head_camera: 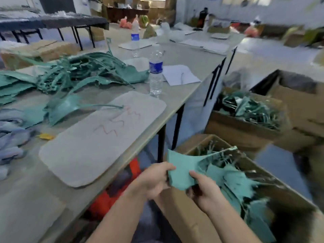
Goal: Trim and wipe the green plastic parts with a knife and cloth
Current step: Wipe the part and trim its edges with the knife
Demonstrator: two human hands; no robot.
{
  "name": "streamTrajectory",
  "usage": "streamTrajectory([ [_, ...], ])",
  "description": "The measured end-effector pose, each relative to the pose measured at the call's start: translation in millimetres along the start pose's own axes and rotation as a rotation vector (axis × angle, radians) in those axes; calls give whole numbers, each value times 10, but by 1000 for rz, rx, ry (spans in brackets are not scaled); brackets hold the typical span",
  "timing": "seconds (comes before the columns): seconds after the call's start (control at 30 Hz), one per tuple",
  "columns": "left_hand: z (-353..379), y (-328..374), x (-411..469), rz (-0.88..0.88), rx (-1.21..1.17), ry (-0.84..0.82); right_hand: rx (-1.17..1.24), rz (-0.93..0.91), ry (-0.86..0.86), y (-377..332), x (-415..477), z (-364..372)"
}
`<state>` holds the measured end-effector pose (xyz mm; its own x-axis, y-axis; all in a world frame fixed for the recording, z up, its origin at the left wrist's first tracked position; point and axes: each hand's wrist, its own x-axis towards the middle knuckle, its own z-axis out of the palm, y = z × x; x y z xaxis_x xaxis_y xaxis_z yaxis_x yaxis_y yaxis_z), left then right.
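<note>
Green plastic part (182, 170) held over the cardboard box (177, 207).
My left hand (154, 180) and right hand (204, 187) each pinch its lower edge.

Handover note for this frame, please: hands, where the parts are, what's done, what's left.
Left hand and right hand both pinch one green piece over the cardboard box beside the table; more green pieces lie inside.
A pile of green parts lies on the table beyond the grey mat, bluish cloth at the view's left edge.
No knife visible.
Trimmed or not: cannot tell.
The pile probably remains.
</note>
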<state>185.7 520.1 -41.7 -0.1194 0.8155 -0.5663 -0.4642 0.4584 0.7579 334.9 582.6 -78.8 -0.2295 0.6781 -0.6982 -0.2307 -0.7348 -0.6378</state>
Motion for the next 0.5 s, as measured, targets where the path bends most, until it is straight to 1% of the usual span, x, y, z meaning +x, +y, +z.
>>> streamTrajectory([
  [0.03, 157, -68, 111, -47, -35, -75, 80, 0, 50, -51, 114, -181],
  [0.07, 310, -103, 208, -80, -47, -115, 166, -9, 86, -108, 241, -344],
  [0.1, 461, -112, 292, -107, -45, -118, 267, -4, 110, -165, 351, -478],
  [0.17, 723, -121, 432, -157, -7, -61, 443, 72, 141, -207, 505, -697],
  [0.2, 811, -123, 495, -178, 25, -47, 478, 121, 152, -152, 584, -781],
  [0.27, 886, -84, 582, -183, 60, -47, 469, 199, 197, 66, 705, -834],
  [0.33, 811, -17, 650, -131, 88, -48, 454, 219, 233, 309, 771, -740],
  [0.37, 736, 23, 674, -95, 95, -30, 439, 237, 218, 398, 766, -638],
  [0.43, 582, 125, 659, -24, 91, 61, 428, 281, 131, 482, 716, -374],
  [0.5, 437, 213, 609, 5, 225, 183, 437, 274, 19, 416, 635, -61],
])
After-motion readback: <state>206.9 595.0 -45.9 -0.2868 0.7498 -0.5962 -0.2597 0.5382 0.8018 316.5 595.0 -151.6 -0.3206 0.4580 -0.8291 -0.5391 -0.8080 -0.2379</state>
